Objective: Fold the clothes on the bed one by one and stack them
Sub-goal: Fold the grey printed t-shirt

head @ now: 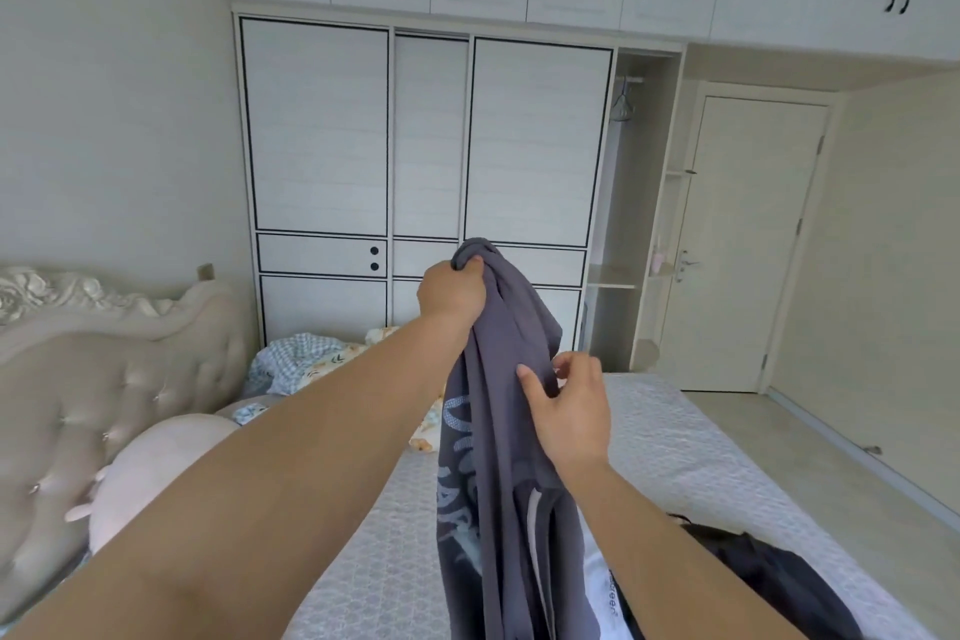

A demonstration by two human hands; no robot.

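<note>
A grey garment (498, 431) with pale lettering hangs bunched in the air over the bed (374, 582). My left hand (451, 295) grips its top end, held up high. Lower down, my right hand (569, 411) touches the hanging cloth with thumb and fingers spread, pinching at a fold; how firm the hold is I cannot tell. A black garment (769, 577) lies crumpled on the bed at the lower right, and a white garment (605, 587) with small print lies beside it under the grey one.
A padded headboard (104, 379) and a pink pillow (156, 473) are at the left. A patterned quilt (296, 361) is heaped at the far side of the bed. White wardrobe doors (426, 135) stand behind, a closed door (748, 250) at the right.
</note>
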